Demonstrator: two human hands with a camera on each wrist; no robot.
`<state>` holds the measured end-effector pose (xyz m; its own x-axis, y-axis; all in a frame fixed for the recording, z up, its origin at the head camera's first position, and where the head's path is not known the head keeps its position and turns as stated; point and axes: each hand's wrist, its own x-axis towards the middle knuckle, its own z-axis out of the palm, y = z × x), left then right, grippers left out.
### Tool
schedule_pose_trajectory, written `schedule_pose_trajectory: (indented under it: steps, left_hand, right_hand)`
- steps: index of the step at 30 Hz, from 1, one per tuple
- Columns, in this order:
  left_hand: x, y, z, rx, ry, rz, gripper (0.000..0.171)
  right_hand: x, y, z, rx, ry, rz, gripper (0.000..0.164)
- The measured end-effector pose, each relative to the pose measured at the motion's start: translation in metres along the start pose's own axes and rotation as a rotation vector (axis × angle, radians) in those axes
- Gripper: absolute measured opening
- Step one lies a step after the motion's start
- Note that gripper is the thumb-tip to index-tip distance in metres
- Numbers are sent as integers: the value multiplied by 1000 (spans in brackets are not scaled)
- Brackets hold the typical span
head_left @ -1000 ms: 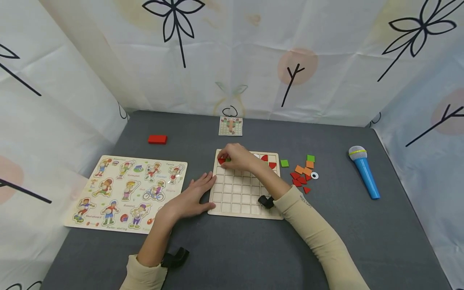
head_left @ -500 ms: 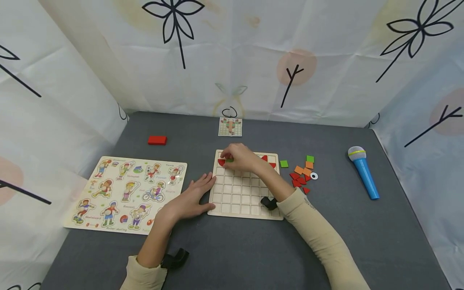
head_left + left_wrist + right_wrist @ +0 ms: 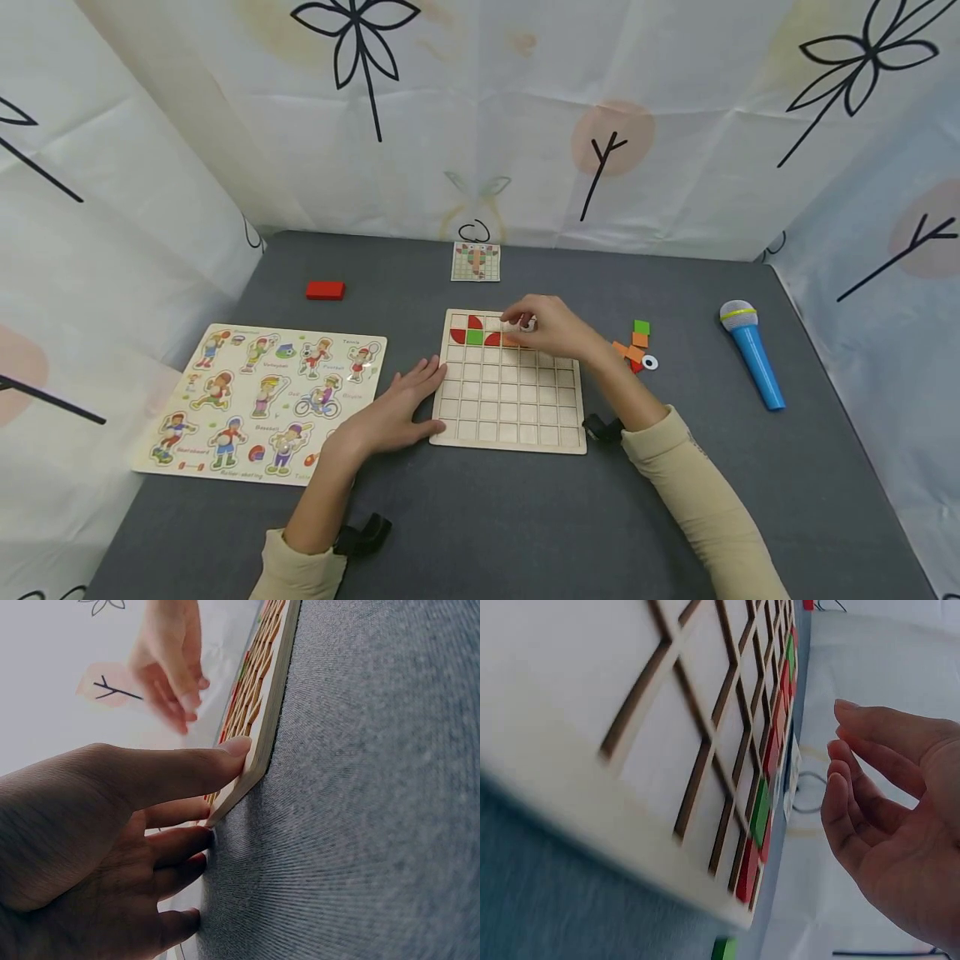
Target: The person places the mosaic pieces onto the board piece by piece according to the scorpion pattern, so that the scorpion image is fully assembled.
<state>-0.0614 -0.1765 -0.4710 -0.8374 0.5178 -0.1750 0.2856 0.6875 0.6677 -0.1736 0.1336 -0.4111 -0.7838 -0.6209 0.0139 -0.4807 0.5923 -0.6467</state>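
Note:
A wooden grid board [image 3: 498,408] lies in the middle of the table. My left hand [image 3: 401,404] rests at its left edge, fingers straight and spread; in the left wrist view the thumb [image 3: 199,769] touches the rim. Over the board's top rows hovers my right hand [image 3: 555,327], fingers loosely bent, with nothing visible between thumb and fingertips in the right wrist view. Red quarter-round pieces [image 3: 476,322], a green square [image 3: 475,337] and an orange piece [image 3: 510,340] sit in the top-left cells. Red and green pieces [image 3: 760,812] fill cells at the top right, hidden by my hand from the head camera.
Loose orange [image 3: 636,354], green [image 3: 641,327] and red pieces and a white ring [image 3: 650,362] lie right of the board. Farther right is a toy microphone [image 3: 757,358]. A sports picture puzzle [image 3: 210,392], red block [image 3: 326,290] and pattern card [image 3: 476,262] are also around.
My right hand has left the board's top-left cells and moved right, uncovering the red, green and orange pieces there. My left hand has stayed at the board's edge.

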Motion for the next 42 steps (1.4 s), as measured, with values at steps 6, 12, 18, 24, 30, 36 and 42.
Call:
schedule_pose_trajectory:
  steps: [6,12,18,24,30,36,42]
  left_hand:
    - [-4,18,-10,-13,-21,-17,90]
    - [-5,29,-15,36,-44,-47,87]
    - [-4,28,-15,39,-48,-63,87]
    - [-5,28,-14,7,-44,-41,87]
    - [-5,27,-14,8,-46,-42,86]
    - [-5,28,-14,29,-46,-54,86]
    - [-5,28,-13,29,-46,-54,86]
  right_hand:
    - [-27,19,-18,13,32,43,35]
    - [-51,41,-33,12,55,99,35]
    - [-65,58,-42,-67,47,161,38]
    - [-69,69,-46,-100,-7,208,37]
    - [-70,72,-46,-91,-16,253,34]
    - [-74,73,-45,-109,33,247,30]
    - [-76,73,-43,-78,84,231,29]
